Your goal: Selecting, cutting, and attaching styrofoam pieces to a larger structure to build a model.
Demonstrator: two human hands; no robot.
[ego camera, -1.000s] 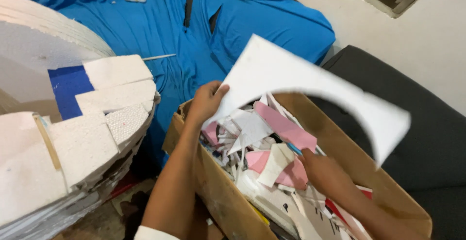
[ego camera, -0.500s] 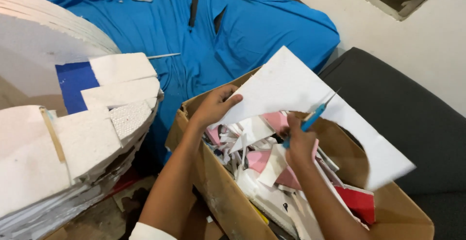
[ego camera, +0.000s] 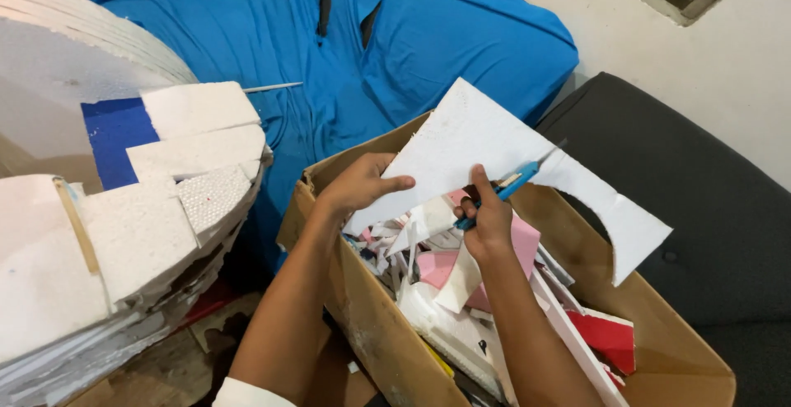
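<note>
I see my left hand (ego camera: pixel 358 189) pinching the white foam sheet (ego camera: pixel 486 156) over the scrap-filled cardboard box (ego camera: pixel 371 325), my right hand (ego camera: pixel 488 222) clenched around a blue utility knife (ego camera: pixel 503 189) at its edge, cut seemingly barely begun.

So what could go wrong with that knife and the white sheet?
The blue cutter in the right hand points toward the white foam sheet, and the left hand holds that sheet close by, so a slip might nick those fingers. The sheet's thin curved end hangs unsupported over the cardboard box and could snap.
</note>
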